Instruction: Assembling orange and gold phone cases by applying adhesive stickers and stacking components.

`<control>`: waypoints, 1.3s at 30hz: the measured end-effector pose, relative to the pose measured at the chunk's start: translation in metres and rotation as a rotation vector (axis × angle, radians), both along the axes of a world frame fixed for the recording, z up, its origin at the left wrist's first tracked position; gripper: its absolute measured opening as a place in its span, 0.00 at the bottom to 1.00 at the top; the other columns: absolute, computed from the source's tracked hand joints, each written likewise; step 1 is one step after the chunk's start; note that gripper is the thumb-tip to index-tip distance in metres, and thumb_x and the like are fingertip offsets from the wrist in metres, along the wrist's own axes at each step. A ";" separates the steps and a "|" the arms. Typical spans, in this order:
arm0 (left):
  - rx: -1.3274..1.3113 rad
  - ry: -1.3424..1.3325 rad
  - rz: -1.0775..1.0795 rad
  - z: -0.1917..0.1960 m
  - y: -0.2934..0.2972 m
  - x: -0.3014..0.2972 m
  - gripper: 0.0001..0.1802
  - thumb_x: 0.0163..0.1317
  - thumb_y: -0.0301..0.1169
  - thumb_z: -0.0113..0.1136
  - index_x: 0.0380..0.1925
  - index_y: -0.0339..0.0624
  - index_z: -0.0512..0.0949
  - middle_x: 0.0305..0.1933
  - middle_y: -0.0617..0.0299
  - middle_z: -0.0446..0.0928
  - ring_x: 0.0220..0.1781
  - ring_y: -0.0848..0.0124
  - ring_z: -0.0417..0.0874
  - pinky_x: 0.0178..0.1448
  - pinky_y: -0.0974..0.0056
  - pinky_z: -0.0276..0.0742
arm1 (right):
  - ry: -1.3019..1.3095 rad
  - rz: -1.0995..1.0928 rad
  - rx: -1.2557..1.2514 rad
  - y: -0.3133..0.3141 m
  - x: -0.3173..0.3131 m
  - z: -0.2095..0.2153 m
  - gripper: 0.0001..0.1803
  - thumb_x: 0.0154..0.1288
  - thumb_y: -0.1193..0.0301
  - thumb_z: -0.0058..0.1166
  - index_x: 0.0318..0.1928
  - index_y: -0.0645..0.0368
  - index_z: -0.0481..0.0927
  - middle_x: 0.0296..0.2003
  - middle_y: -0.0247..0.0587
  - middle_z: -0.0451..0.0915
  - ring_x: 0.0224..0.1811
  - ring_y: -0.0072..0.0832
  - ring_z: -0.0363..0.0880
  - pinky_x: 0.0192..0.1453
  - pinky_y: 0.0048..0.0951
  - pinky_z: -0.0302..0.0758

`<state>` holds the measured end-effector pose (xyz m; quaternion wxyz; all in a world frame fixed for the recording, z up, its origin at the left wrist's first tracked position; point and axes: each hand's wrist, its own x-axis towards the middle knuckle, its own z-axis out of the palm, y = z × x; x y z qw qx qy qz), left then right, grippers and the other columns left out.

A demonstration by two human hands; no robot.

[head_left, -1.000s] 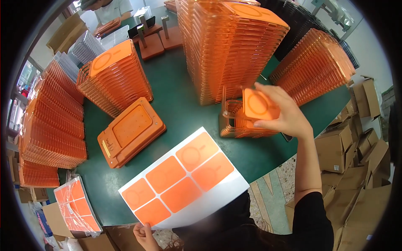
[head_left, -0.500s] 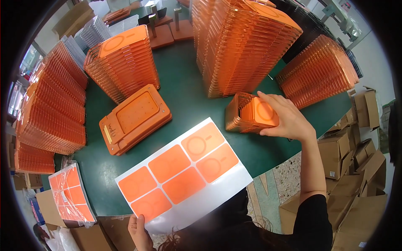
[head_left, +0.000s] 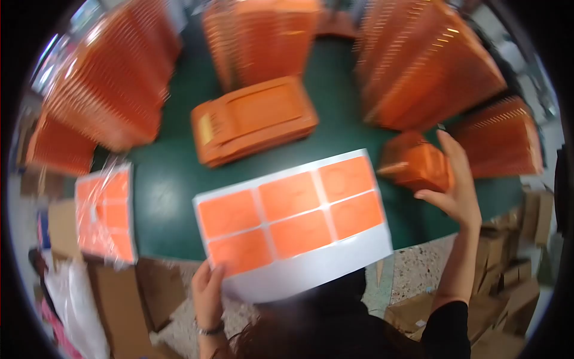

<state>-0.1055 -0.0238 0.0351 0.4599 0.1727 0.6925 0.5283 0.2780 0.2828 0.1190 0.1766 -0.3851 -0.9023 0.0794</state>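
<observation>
My left hand pinches the lower left corner of a white sheet of orange adhesive labels. The sheet lies tilted across the near edge of the table. Each label is a rounded rectangle, and a faint ring shows on some. At the right, my right hand has its thumb and fingers spread beside a short stack of clear orange phone cases, with nothing gripped between them. Behind the sheet rests a thick orange block-shaped fixture with a recessed top. Motion blurs the picture.
Tall stacks of orange cases stand at the left, the back and the right of the green table. A plastic-wrapped pack of label sheets lies at the left edge. Cardboard boxes crowd the floor at right.
The view has swung left, so the table things appear farther right. My right hand has loosened from the short stack of cases. My left hand still holds the label sheet, now more level.
</observation>
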 end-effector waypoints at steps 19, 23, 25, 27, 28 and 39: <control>-0.027 0.023 -0.098 0.001 -0.014 0.003 0.10 0.73 0.30 0.61 0.44 0.33 0.82 0.34 0.67 0.83 0.34 0.82 0.76 0.38 0.71 0.74 | 0.318 0.701 -0.323 -0.154 -0.251 -0.091 0.16 0.57 0.72 0.70 0.46 0.62 0.87 0.56 0.44 0.82 0.62 0.45 0.78 0.58 0.41 0.81; -0.014 0.259 -0.177 0.003 -0.012 -0.002 0.10 0.71 0.31 0.63 0.35 0.34 0.82 0.23 0.63 0.78 0.27 0.83 0.71 0.30 0.68 0.70 | 0.377 0.682 -0.344 -0.156 -0.250 -0.090 0.14 0.56 0.76 0.69 0.44 0.63 0.87 0.51 0.45 0.84 0.57 0.45 0.82 0.54 0.39 0.83; 0.012 0.275 -0.181 0.004 -0.008 -0.002 0.10 0.71 0.31 0.63 0.35 0.34 0.82 0.22 0.62 0.76 0.26 0.83 0.70 0.29 0.68 0.69 | 0.398 0.656 -0.364 -0.160 -0.250 -0.090 0.14 0.55 0.77 0.69 0.43 0.64 0.87 0.49 0.45 0.85 0.55 0.45 0.83 0.53 0.39 0.84; 0.038 0.291 -0.183 0.004 -0.007 -0.001 0.10 0.70 0.31 0.63 0.34 0.34 0.82 0.21 0.61 0.75 0.26 0.83 0.70 0.29 0.68 0.69 | 0.487 0.581 -0.373 -0.164 -0.252 -0.092 0.14 0.52 0.77 0.68 0.42 0.61 0.86 0.45 0.43 0.85 0.50 0.43 0.84 0.52 0.38 0.83; 0.024 0.242 -0.174 0.003 -0.007 -0.001 0.10 0.71 0.31 0.63 0.35 0.34 0.82 0.22 0.62 0.75 0.26 0.83 0.70 0.29 0.69 0.69 | 0.486 0.581 -0.373 -0.166 -0.253 -0.093 0.14 0.52 0.77 0.68 0.42 0.61 0.86 0.45 0.43 0.85 0.50 0.43 0.84 0.52 0.38 0.83; 0.028 0.107 -0.138 0.001 -0.011 -0.004 0.09 0.72 0.29 0.58 0.36 0.34 0.82 0.25 0.65 0.77 0.30 0.83 0.74 0.34 0.71 0.71 | 0.472 0.518 -0.474 -0.174 -0.261 -0.088 0.10 0.57 0.80 0.66 0.41 0.64 0.86 0.41 0.45 0.86 0.46 0.42 0.86 0.48 0.37 0.84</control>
